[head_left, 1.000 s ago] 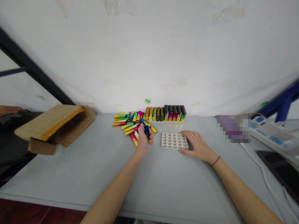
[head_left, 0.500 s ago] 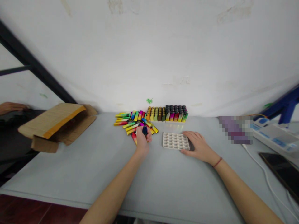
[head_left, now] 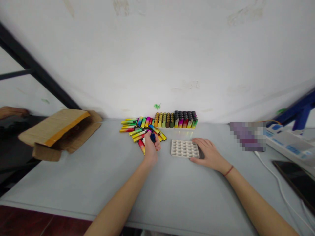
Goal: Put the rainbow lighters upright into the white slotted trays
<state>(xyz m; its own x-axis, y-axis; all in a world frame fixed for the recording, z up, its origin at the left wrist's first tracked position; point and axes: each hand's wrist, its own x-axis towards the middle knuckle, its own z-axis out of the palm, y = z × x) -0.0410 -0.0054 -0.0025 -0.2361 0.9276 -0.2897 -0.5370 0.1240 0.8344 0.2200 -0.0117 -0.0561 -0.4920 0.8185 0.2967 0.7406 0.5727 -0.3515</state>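
Note:
My left hand (head_left: 150,149) is closed round a dark blue lighter (head_left: 153,137) at the near edge of a loose pile of colourful lighters (head_left: 136,129) on the grey table (head_left: 98,177). A white tray with rows of empty round pockets (head_left: 184,148) lies just right of that hand. My right hand (head_left: 208,151) rests flat on the tray's right end, fingers spread. Behind the tray, against the wall, a block of upright lighters (head_left: 176,120) stands in rows.
An open cardboard box (head_left: 57,131) lies on its side at the table's left. At the right are a white device (head_left: 287,141), a white cable (head_left: 280,190) and a dark flat device (head_left: 297,183). Another person's hand (head_left: 11,112) shows at the far left edge.
My left hand with the blue lighter has shifted slightly toward the pile. The view has tilted a little. My right hand stays on the tray.

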